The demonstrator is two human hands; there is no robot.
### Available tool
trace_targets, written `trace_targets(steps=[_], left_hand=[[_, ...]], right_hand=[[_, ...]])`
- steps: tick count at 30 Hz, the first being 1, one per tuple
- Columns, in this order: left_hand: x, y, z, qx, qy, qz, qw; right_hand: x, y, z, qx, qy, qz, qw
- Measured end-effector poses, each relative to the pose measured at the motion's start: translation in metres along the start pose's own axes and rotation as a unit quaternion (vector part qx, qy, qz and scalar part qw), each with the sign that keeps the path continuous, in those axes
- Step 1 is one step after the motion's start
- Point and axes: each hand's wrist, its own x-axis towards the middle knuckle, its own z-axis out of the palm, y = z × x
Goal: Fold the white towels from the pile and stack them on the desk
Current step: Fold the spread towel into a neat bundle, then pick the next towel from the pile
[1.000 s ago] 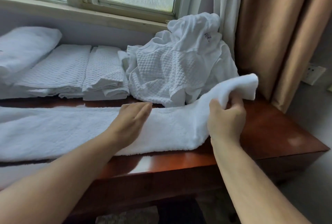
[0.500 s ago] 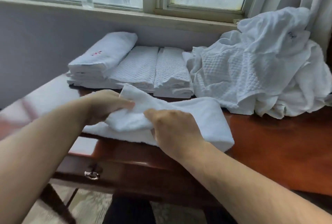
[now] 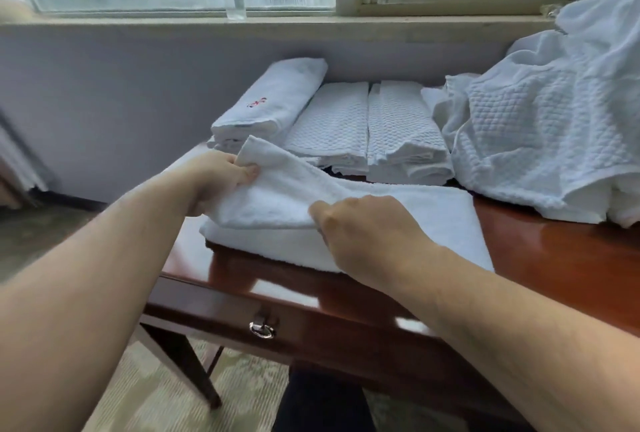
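a: which step is this?

b: a fold in the middle of being made, i'd say. the towel (image 3: 398,220) lies on the desk (image 3: 554,269) near its front edge, doubled at least once, and both hands hold its upper layer at the left end.

a: how do the fingers sit?

b: the left hand (image 3: 221,172) pinches the far left corner, thumb on top of the cloth, and lifts it a little off the layer below. the right hand (image 3: 363,234) has its fingers curled over the near edge of that same flap, grasping it; the fingertips are hidden under the cloth.

a: and the rest of the job?

b: the stack (image 3: 363,130) of folded towels sits behind, against the wall, just beyond the one in hand. the pile (image 3: 554,126) of unfolded ones lies to the right by the window, so there is plenty left.

a: what does the next move need?

b: probably carrying the held flap across to the right so its edges meet the lower layer squarely, both hands moving together to keep the cloth taut. then a flat press to set the crease, and a lift onto the stack. the front edge is close, so the towel could slide off if dragged.
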Motion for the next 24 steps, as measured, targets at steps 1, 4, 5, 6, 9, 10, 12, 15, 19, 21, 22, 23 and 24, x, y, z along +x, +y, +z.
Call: trace_targets(steps=[1,4,5,6,9,10,12,15,19,21,22,23,24], left_hand=[[0.001,-0.003,-0.002,-0.005,0.004,-0.01,1.0],[0.006,-0.012,-0.005,-0.016,0.036,-0.03,0.999],[0.008,-0.015,-0.005,-0.001,0.044,-0.032,0.999],[0.009,-0.017,-0.005,0.035,0.051,-0.03,0.998],[0.014,-0.019,-0.002,0.205,0.091,0.0,0.975],[0.014,-0.017,0.0,0.25,0.104,0.009,0.962],[0.016,-0.013,0.003,0.301,0.12,0.009,0.946],[0.015,-0.012,0.006,0.307,0.155,0.007,0.939],[0.002,-0.011,0.026,0.281,0.246,0.113,0.921],[-0.006,-0.009,0.044,0.258,0.194,0.218,0.921],[-0.01,-0.01,0.054,0.271,0.144,0.247,0.919],[-0.013,-0.012,0.064,0.301,0.096,0.253,0.914],[-0.014,-0.016,0.072,0.337,0.062,0.246,0.907]], right_hand=[[0.004,-0.003,0.001,0.0,-0.006,-0.013,1.0],[0.011,-0.008,0.008,0.004,-0.02,-0.035,0.999],[0.01,-0.008,0.012,0.016,-0.025,-0.036,0.999],[0.01,-0.009,0.016,0.031,-0.033,-0.038,0.998],[0.009,-0.005,0.019,0.077,-0.076,-0.045,0.993],[0.011,-0.002,0.017,0.093,-0.1,-0.042,0.99],[0.014,0.006,0.01,0.158,-0.142,-0.034,0.977],[0.015,0.026,0.003,0.292,-0.151,0.011,0.944],[0.01,0.056,0.012,0.224,-0.083,0.048,0.97],[0.005,0.065,0.025,0.211,-0.077,0.061,0.973],[0.001,0.067,0.032,0.217,-0.076,0.065,0.971],[-0.003,0.068,0.038,0.224,-0.072,0.067,0.97],[-0.005,0.069,0.043,0.234,-0.064,0.07,0.968]])
